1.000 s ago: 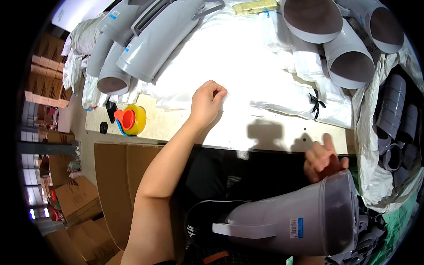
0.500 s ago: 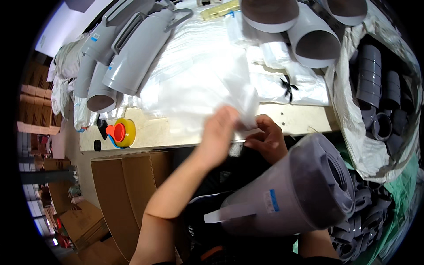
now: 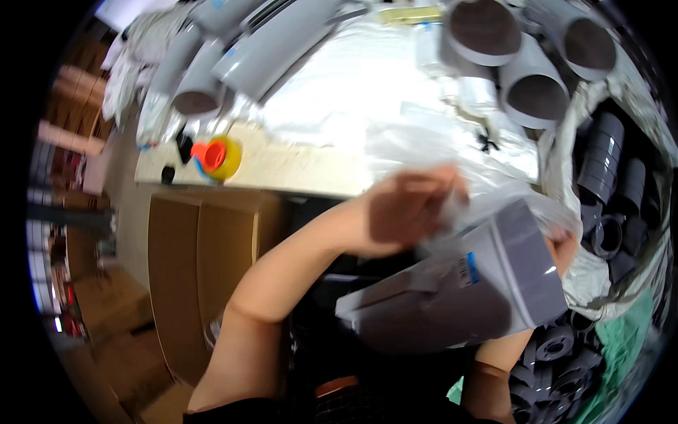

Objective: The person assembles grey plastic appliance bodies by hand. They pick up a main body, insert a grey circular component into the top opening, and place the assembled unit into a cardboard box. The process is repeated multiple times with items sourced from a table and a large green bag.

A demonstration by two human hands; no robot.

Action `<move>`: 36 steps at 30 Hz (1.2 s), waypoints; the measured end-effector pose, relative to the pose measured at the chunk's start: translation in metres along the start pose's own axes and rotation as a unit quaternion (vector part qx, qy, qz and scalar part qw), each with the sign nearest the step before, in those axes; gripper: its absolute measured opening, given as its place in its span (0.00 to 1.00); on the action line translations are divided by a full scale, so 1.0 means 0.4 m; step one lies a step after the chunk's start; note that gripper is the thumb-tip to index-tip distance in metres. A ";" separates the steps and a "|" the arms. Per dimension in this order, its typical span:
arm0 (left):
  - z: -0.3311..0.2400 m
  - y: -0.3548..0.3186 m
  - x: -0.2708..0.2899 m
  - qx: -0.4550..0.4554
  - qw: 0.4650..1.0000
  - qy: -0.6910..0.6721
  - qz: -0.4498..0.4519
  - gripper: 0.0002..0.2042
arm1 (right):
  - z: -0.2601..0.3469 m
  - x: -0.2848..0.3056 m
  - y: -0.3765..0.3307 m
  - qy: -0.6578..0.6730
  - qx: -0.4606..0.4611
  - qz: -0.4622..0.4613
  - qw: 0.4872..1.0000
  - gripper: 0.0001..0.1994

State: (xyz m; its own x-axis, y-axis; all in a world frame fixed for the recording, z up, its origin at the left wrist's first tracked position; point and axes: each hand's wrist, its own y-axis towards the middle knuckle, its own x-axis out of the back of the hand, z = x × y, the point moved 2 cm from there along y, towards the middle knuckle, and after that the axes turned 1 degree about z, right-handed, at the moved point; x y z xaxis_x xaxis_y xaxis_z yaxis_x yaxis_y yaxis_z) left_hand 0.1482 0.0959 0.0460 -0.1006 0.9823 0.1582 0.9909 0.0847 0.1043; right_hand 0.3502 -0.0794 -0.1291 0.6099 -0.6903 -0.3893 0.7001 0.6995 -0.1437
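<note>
A large grey plastic pipe fitting with a blue-and-white label lies slanted across my lap, its wide end up to the right. A clear plastic bag hangs over the far side of that wide end. My left hand, smeared by motion, has its fingers closed on the bag's film above the fitting. My right hand reaches round behind the wide end and pinches the bag at its right side; the fitting hides part of this hand and its wrist.
Flat clear bags cover the table. Grey pipe fittings lie at the back left, more at the back right. A yellow tape dispenser sits near the front edge. Cardboard box lower left; white sack of dark fittings right.
Both hands have moved right with the bag, from the table edge to the fitting's wide end, and the bag has been spread over it. The view has shifted.
</note>
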 end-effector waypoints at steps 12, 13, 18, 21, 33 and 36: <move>0.204 -0.721 -0.165 0.009 0.939 0.313 -0.142 0.03 | -0.134 -0.149 -0.523 -0.306 0.109 -0.004 0.946 0.30; 0.199 -0.773 -0.216 -0.007 0.945 0.315 -0.091 0.04 | -0.175 -0.167 -0.546 -0.349 0.146 0.077 0.923 0.30; 0.219 -0.811 -0.418 0.154 0.922 0.340 0.103 0.13 | -0.285 -0.329 -0.497 -0.013 -0.270 0.263 0.926 0.25; 0.184 -0.784 -0.403 0.076 0.877 0.450 -0.154 0.14 | -0.164 -0.682 -0.479 0.168 -0.442 0.369 0.801 0.23; 0.674 -1.623 -0.061 -0.071 0.255 -0.434 -0.861 0.11 | -0.198 -0.707 -0.319 -0.159 -0.219 0.393 0.879 0.17; 0.866 -1.753 -0.174 0.055 0.227 -0.463 -0.855 0.24 | -0.138 -0.601 -0.208 -0.191 -0.134 0.311 0.921 0.16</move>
State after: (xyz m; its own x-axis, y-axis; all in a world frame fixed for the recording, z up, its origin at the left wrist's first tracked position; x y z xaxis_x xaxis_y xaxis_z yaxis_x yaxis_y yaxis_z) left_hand -0.5086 0.0260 -0.3783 -0.3340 -0.8933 -0.3008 -0.4258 0.4277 -0.7973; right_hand 0.1251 0.0385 -0.0737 0.9843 -0.1198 -0.1299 0.0860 0.9670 -0.2397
